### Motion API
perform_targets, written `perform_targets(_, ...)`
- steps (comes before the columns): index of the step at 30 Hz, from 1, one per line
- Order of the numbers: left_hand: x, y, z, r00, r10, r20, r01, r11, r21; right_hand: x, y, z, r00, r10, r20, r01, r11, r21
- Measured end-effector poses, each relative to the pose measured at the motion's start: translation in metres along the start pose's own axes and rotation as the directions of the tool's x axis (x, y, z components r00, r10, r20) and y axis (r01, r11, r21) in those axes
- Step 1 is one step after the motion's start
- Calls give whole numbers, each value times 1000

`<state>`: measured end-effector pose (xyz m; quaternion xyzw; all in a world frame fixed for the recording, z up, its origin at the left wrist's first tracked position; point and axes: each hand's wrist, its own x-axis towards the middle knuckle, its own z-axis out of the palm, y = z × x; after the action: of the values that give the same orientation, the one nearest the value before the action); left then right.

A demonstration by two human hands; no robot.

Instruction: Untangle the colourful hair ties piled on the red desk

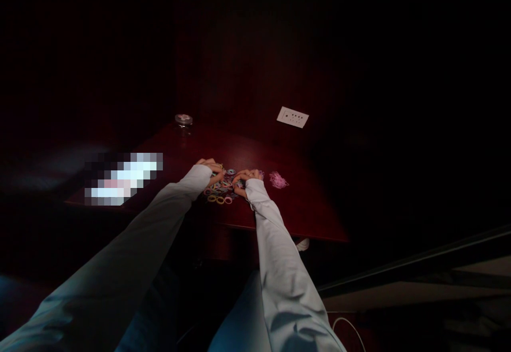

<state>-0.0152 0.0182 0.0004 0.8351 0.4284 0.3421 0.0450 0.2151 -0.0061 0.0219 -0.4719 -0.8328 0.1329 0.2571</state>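
Note:
A loose pile of colourful rings and bands lies near the front edge of the dark red table. At the pile's left side is my left hand, its fingers curled over some of the bands; what they grip is too small to name. My right hand bends over the right part of the pile, fingers curled inward around something small and unclear. Several yellow and pink rings lie just in front of the pile. To the right of my right hand sits a separate pink tangled bunch.
A round clear container stands at the table's back left. A bright pixelated patch covers the left side. A white socket plate is behind the table. A pale cable curves at the lower right.

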Motion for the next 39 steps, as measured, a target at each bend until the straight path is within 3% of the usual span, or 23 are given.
perform_targets(5,1,2,-2,1000,-10,14,10,1000,8,2,4,5,998,-2,-62,4,1000,25)
perform_targets(10,2,8,-4,998,-29,-48,28,999,-26,6,9,11,990,10,-142,-1,998,63)
perform_targets(15,3,9,0,998,25,-55,-29,997,-68,9,13,13,979,15,-205,9,993,116)
perform_targets(24,2,2,11,997,75,-6,-75,994,-85,10,10,12,979,15,-203,16,989,149)
perform_targets(33,1,7,5,999,33,37,-32,999,-23,2,3,-4,981,33,-191,-1,986,167)
perform_targets(39,0,12,-1,999,42,25,-42,999,-16,3,1,-3,982,36,-188,-11,991,133)
